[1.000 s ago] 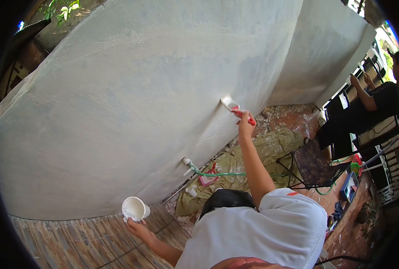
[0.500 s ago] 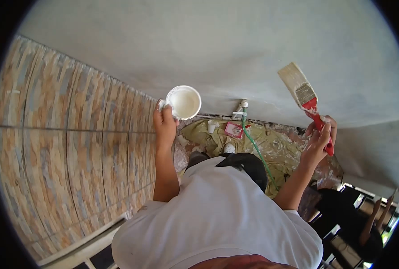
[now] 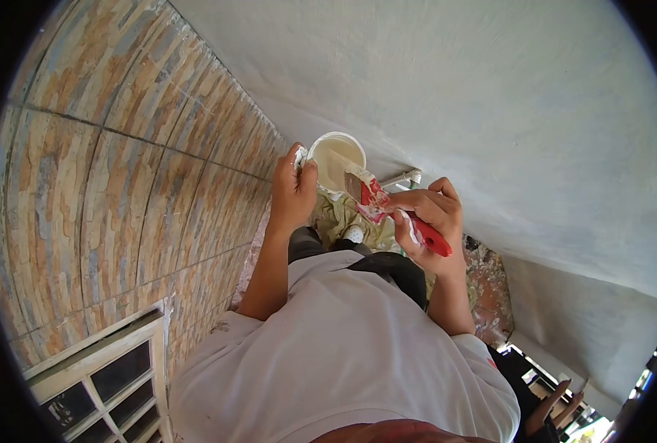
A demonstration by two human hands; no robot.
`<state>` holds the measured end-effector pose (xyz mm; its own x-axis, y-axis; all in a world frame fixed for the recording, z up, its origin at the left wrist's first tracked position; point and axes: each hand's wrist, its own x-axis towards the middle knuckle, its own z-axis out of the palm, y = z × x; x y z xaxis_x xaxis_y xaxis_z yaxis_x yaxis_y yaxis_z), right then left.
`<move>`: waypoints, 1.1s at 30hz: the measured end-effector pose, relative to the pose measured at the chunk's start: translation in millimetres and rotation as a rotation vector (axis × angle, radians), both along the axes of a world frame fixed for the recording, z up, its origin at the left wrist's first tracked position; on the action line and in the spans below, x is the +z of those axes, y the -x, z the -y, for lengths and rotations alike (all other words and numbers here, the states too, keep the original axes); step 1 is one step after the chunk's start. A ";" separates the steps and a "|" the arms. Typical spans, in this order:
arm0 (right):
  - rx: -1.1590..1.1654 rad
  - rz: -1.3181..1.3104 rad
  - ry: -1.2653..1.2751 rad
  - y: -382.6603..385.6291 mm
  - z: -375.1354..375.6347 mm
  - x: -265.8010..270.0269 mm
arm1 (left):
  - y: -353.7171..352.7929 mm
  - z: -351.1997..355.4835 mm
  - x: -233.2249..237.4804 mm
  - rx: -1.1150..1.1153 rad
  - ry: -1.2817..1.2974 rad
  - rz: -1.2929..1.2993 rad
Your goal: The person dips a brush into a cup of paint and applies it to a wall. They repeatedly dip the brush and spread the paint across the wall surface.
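We hold the paintbrush (image 3: 369, 193) between our two hands, its bristles reaching into the mouth of the white cup (image 3: 319, 159) and its red handle slanting back through our right hand (image 3: 433, 220). That right hand is closed around the handle, with the fingers curled over it and the rounded butt sticking out past the thumb side. Whitish smears coat the part of the handle nearest the bristles.

Our left hand (image 3: 294, 190) grasps the cup at its side, the thumb by the rim, and there is white paste on those fingers. The cup looks pale inside; how much it holds we cannot tell.

Just past our right hand, on the side toward the cup, a pipe fitting (image 3: 414, 176) stands out from the grey-white wall (image 3: 505, 111), which rises beyond both hands and to their right. Beneath our hands a yellowish-green cloth (image 3: 333, 218) lies on the floor (image 3: 494, 295), with a light speckled shoe (image 3: 353, 234) near it. To the left of our left hand runs the stone-patterned tile wall (image 3: 147, 173), and nearer our body on that side is a white-framed window (image 3: 114, 387). Well apart from our right hand, at the lower right, another person's forearms (image 3: 550, 408) are raised.
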<state>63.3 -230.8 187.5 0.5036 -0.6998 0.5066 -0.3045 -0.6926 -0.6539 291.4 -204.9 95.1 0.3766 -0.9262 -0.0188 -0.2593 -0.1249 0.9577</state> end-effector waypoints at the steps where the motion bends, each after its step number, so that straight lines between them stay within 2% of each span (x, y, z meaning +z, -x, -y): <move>1: 0.013 -0.009 -0.005 -6.6 1.3 1.5 | -1.4 -2.7 1.2 -0.034 -0.012 0.034; 4: 0.007 -0.144 0.073 -23.6 6.1 3.7 | -2.9 -9.0 -7.3 -0.005 0.022 0.073; 8: 0.001 -0.125 0.044 -35.0 7.4 -2.7 | -3.3 -15.9 -17.1 0.004 0.071 0.059; 10: -0.073 -0.134 -0.108 -35.4 7.2 -3.8 | -6.7 -15.2 -12.8 0.007 0.000 -0.014; 11: -0.070 -0.136 -0.105 -35.0 6.0 -6.8 | -7.0 -15.7 -11.5 0.011 0.003 -0.016; 13: -0.177 0.131 -0.209 -32.8 2.3 -14.0 | -7.0 -16.8 -9.4 0.033 -0.004 -0.074; 14: -0.222 0.140 -0.370 -28.5 -2.7 -13.6 | -7.0 -17.0 -9.2 0.037 -0.001 -0.076; 15: -0.221 0.139 -0.367 -26.5 -6.5 -13.6 | -6.8 -17.0 -9.0 0.036 0.008 -0.074; 17: -0.287 0.366 -0.603 -25.0 -9.1 -14.9 | -8.0 -13.7 -10.3 0.032 0.020 -0.072; 21: -0.271 0.556 -0.661 -8.5 -9.4 -15.5 | -3.4 -11.2 -2.4 0.030 0.026 -0.139; 23: -0.302 0.572 -0.626 -7.2 -11.9 -19.9 | 0.7 -9.2 4.1 0.023 0.009 -0.194; 25: -0.368 0.706 -0.614 -5.6 -13.8 -22.3 | 3.9 -7.8 7.5 0.010 0.025 -0.230; 28: -0.479 0.764 -0.602 6.3 -18.5 -29.6 | 11.0 -7.1 17.5 0.001 0.014 -0.320; 32: -0.466 0.731 -0.609 19.0 -19.7 -36.7 | 16.7 -4.6 24.9 -0.054 0.018 -0.396; 33: -0.468 0.789 -0.630 20.3 -22.4 -36.4 | 19.8 -4.9 25.2 -0.026 0.024 -0.393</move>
<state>43.0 -208.4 151.2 -0.1838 -0.9814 0.0559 0.2074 -0.0943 -0.9737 271.6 -200.0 120.3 0.3217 -0.9371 -0.1355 0.1246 -0.1000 0.9872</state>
